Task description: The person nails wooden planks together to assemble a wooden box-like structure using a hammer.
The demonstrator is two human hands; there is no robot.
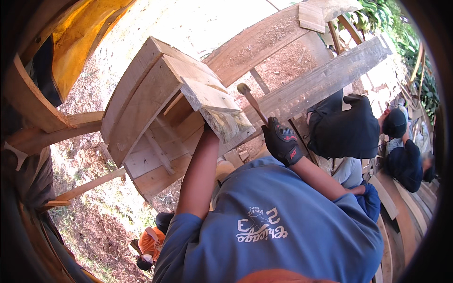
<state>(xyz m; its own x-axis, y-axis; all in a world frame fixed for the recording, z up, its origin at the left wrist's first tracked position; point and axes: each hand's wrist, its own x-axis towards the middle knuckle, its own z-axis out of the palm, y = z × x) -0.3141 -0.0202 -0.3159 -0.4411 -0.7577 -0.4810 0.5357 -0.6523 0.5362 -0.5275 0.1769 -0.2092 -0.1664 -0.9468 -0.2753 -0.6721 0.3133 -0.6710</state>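
A box of pale wooden boards, with its open side facing me, sits tilted on the left of the bench. My left forearm reaches up into this opening. The hand itself is hidden behind the box's rough-edged top board, so its fingers cannot be seen. My right hand, in a black glove with red marks, is closed around the handle of a hammer. The hammer is raised just right of the box, its head apart from the boards.
Long planks run from the box toward the far right, with wood shavings among them. A person in dark clothes bends close on my right, others beyond. Someone in orange is at lower left. A yellow tarp hangs upper left.
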